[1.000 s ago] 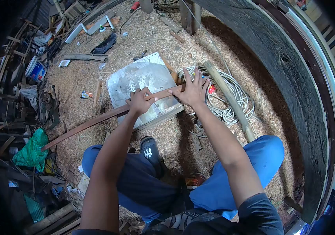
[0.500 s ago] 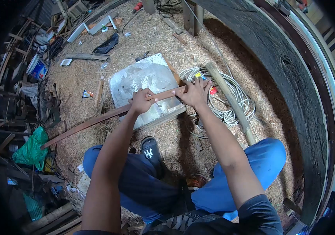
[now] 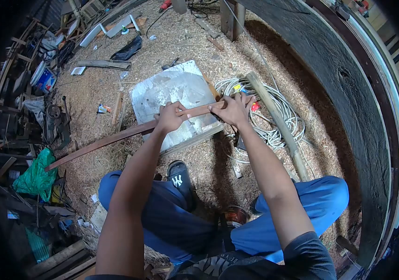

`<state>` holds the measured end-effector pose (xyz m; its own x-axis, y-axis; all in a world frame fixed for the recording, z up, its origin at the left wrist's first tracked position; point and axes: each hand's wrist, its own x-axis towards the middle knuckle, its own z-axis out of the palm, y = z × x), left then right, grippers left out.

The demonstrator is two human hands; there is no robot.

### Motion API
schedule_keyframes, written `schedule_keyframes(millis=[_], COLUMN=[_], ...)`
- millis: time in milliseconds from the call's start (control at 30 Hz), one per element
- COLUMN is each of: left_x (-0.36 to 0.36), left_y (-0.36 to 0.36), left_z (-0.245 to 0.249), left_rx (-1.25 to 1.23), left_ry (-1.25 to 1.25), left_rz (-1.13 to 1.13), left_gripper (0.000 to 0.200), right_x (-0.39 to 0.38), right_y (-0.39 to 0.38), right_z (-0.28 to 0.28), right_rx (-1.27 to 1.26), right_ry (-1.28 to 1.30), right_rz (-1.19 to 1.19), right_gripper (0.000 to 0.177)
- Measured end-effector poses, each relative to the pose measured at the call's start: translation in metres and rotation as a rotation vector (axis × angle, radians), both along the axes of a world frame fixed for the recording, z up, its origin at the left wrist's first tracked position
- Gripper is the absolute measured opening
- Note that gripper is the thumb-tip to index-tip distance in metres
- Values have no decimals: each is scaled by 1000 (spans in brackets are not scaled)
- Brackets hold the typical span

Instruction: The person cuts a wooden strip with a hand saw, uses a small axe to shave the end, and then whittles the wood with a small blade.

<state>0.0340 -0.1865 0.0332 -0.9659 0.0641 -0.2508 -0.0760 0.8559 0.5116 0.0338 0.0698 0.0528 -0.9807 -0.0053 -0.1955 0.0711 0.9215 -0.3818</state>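
Observation:
A long, thin reddish-brown wooden strip (image 3: 108, 141) runs from the lower left up to the right, above a worn grey metal-topped board (image 3: 176, 86). My left hand (image 3: 170, 116) is closed around the strip over the middle of the board, thumb on the upper face. Farther right, my right hand (image 3: 235, 111) grips the strip near its right end, thumb on top and fingers over the far edge. The strip's left end reaches close to a green plastic bag (image 3: 36, 175). Part of the strip is hidden under my left hand.
Coiled grey cable (image 3: 274, 126) lies right of the board, with a wooden pole (image 3: 278, 123) across it. A dark curved wall (image 3: 348, 79) borders the right. Scrap and tools crowd the left, including a white bucket (image 3: 44, 79). Wood shavings cover the floor.
Both hands keep their grip on the wooden strip, and its left end sits slightly higher and farther left in view. My right knee has shifted a little outward.

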Motion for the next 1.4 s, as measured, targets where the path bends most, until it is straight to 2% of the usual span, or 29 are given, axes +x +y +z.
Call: schedule_keyframes(millis=[33,167,233,333,867,1233,1367,1400], left_x=[-1,-2,0,4,-1,5,-2,-3], left_y=[-1,-1,3,7,1,11,-4,-9], left_z=[-1,-2,-1,8,-8,13,-9,-11], left_rx=[-2,9,-16,-69,-26,-119,-24,67], left_ry=[-72,-94,52,45,53,18,64,93], left_rz=[10,9,-2,16,1,21,-34,-80], left_gripper=[35,35,35,36,37,37,36,35], right_x=[0,-1,-3,-4,-4,-5,-6,-6], right_y=[0,-1,-2,-1,0,3,3,3], right_z=[0,-4,-4,-7,-11,-13,-7,-7], right_rx=[-5,-8,-7,-14,-22,-12,10,8], right_ry=[-1,12,-15,-9,-2,-13,-39,-46], right_rz=[2,-9,-25,-15,-29,1,4,3], right_gripper=[80,80,80,80,76,76,76,76])
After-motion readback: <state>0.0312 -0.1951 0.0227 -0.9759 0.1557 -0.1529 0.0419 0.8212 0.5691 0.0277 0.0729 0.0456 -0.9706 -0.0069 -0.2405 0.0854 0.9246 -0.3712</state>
